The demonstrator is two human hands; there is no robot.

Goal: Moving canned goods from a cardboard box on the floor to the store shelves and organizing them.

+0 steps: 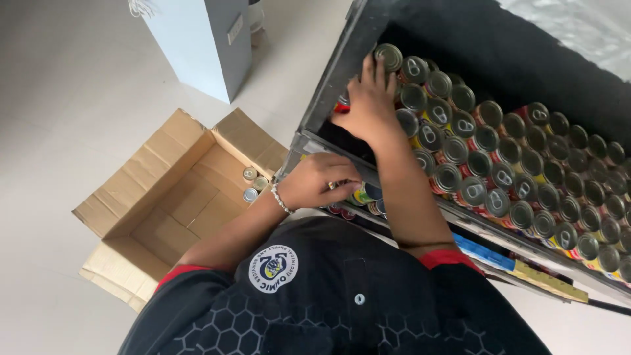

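Right hand (369, 102): arm stretched forward and up, bare forearm running from a short red-edged sleeve, palm down, fingers spread and pressed flat. Left hand (320, 181): arm bent across the chest, wrist with a bead bracelet (281, 198), fingers curled closed in a grip, knuckles facing up.

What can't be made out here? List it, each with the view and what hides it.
- Head view: right hand fingers' grip, hidden by the hand's back and the shelf's dark side.
- Head view: can under the left hand, mostly covered by fingers.
- Head view: lower shelf cans, hidden by the arm and shelf edge.
- Head view: three cans in the cardboard box, too small for labels.
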